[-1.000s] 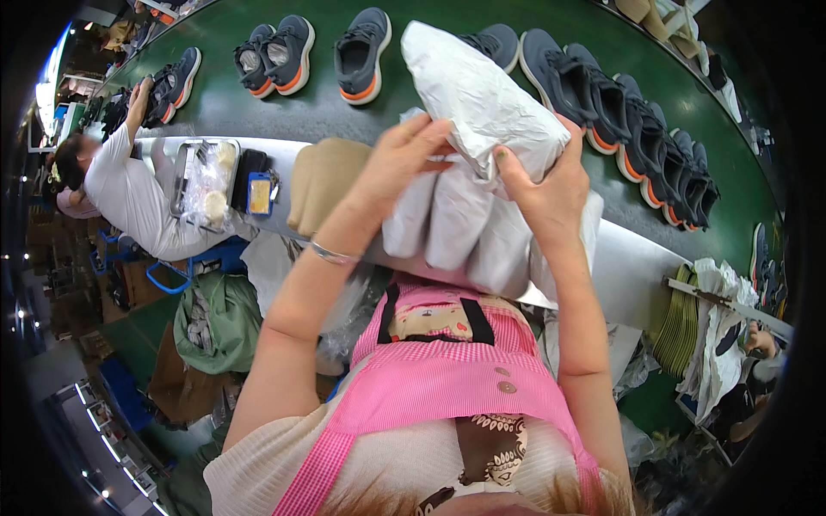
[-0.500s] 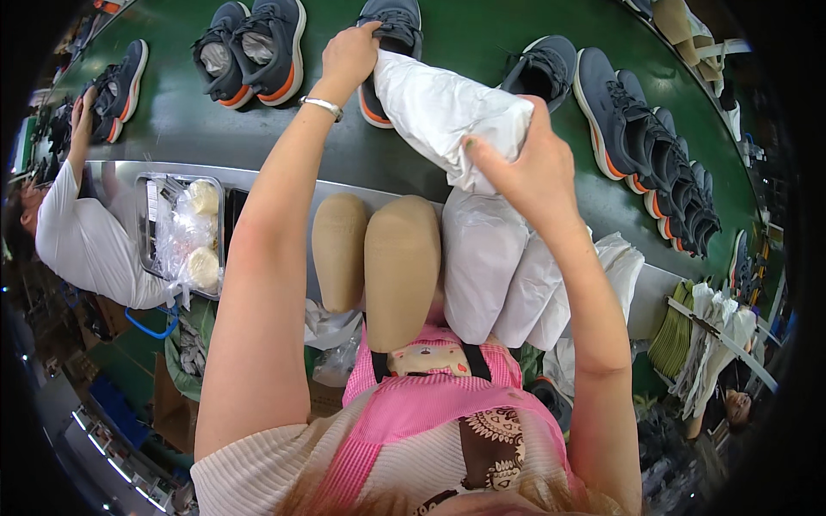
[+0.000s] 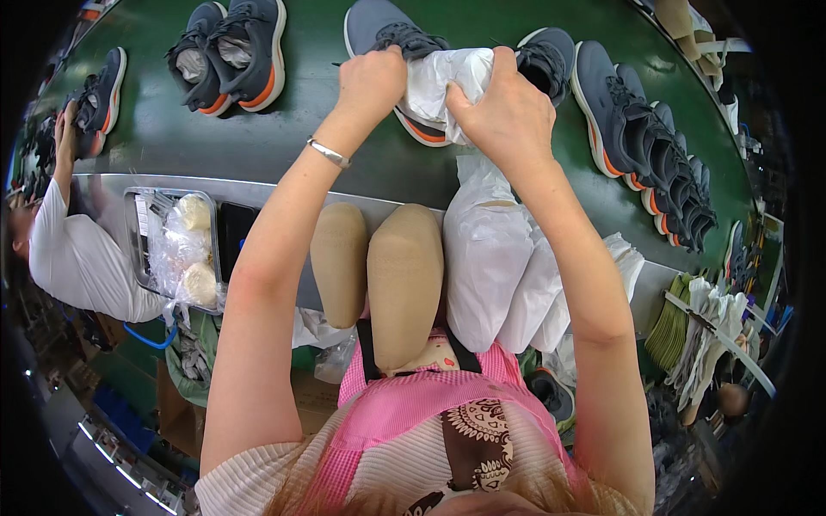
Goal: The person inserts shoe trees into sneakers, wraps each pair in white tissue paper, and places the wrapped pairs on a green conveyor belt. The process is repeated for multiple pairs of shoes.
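A dark grey sneaker (image 3: 372, 24) with an orange and white sole lies on the green table, toe to the far left. My left hand (image 3: 372, 84) is closed at its laces and tongue; the fingertips are partly hidden. My right hand (image 3: 508, 116) grips a white paper-wrapped stuffing form (image 3: 434, 79), its front end inside the shoe opening. Right beside that hand is a second dark sneaker (image 3: 546, 56). Below my hands, at the table's near edge, stand two beige foot-shaped forms (image 3: 406, 279) and several white paper-wrapped forms (image 3: 486, 267).
A pair of stuffed sneakers (image 3: 245, 56) sits far left, and a row of sneakers (image 3: 624, 120) runs along the right. A clear tray (image 3: 142, 267) with wrapped food lies near left. Another person's white sleeve (image 3: 86, 258) shows at the left edge; paper sheets (image 3: 710, 322) hang at right.
The wrapped form has moved away from me into the shoe opening. The shoe has turned, its toe now toward the left. Both hands have come closer together.
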{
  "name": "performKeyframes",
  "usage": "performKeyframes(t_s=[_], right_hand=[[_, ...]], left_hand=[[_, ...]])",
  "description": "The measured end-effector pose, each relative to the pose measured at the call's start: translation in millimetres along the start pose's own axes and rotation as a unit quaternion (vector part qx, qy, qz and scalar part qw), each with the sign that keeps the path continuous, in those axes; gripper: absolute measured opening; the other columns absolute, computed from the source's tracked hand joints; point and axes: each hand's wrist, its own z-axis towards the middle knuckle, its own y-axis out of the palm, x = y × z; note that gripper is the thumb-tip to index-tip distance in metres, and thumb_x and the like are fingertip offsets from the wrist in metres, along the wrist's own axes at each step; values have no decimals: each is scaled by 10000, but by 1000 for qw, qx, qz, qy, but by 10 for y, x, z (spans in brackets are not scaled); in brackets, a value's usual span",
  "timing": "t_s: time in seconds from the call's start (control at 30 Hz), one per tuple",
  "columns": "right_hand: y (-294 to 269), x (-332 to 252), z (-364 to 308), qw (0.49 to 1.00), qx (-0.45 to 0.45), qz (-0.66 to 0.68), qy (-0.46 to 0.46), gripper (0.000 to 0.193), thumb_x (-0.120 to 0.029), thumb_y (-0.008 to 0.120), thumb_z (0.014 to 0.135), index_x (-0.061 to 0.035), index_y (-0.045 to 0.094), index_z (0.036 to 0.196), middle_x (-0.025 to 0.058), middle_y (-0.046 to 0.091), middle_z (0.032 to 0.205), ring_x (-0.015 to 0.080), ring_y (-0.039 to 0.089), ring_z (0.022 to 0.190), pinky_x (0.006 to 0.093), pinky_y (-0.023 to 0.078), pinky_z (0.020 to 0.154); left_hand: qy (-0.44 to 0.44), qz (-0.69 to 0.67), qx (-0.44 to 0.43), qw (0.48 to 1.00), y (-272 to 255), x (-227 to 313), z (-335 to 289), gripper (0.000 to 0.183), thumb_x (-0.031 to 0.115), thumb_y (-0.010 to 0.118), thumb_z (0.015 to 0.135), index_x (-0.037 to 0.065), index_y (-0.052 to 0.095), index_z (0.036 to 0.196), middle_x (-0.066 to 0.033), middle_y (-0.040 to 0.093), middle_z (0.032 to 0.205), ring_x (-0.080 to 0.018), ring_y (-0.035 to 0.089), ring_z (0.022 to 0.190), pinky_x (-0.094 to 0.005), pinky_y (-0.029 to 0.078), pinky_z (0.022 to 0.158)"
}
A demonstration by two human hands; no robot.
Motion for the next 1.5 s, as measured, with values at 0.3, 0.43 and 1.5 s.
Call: performKeyframes(t_s=[0.3,0.43,1.5], right_hand=[[618,51,-17,994,83,8,-72,494,-332,747,708,-10,484,976,170,630,800,324,656,684,421,530,589],[903,23,211,995,71,31,-64,506,-354,764,693,-17,487,950,178,620,834,340,644,715,436,491,677],[1125,317,994,944,-256,165,-129,673,-401,774,723,-56,552,1255,179,663,1108,347,622,1067,397,482,913]], left_hand=[[18,-54,38,998,-76,30,-77,250,218,496,895,15,637,932,-202,677,748,-374,673,704,-465,534,652],[-12,-24,43,999,-156,43,-7,284,255,513,897,58,660,1039,-173,686,765,-350,679,733,-447,539,661],[-93,-81,26,992,363,-556,-31,864,366,723,790,-8,298,1443,-252,606,1135,-344,651,953,-379,545,717]])
